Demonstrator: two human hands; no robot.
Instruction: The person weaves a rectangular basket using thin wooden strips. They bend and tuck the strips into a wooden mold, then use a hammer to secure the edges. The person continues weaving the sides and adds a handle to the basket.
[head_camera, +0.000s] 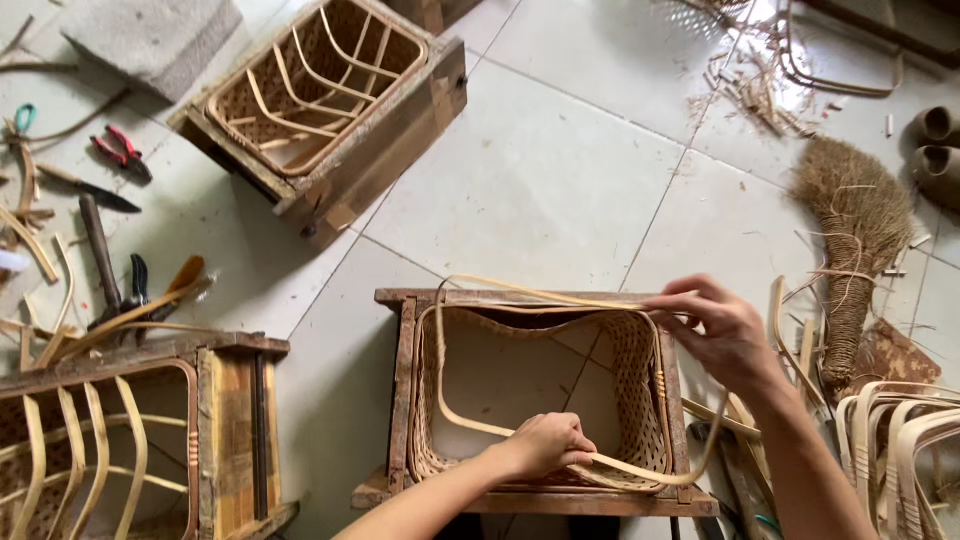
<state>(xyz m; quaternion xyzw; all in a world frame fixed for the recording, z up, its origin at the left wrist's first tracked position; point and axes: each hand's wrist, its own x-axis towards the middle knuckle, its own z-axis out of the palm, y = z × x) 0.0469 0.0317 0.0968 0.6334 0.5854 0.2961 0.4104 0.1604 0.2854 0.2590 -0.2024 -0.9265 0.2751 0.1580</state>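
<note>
A woven basket (635, 385) with no bottom sits inside a square wooden frame (402, 380) on the tiled floor. A long pale cane strip (470, 425) is bent into a loop over its rim. My left hand (545, 445) grips the strip at the near rim. At the far right corner of the basket, my right hand (715, 330) pinches the strip's other part.
Another framed basket (320, 85) with curved ribs lies at the top left, a third (110, 440) at the bottom left. Pliers (122, 150), a knife (95, 190) and a hammer (100, 250) lie on the left. A broom (860, 230) and bent cane hoops (900, 440) are on the right.
</note>
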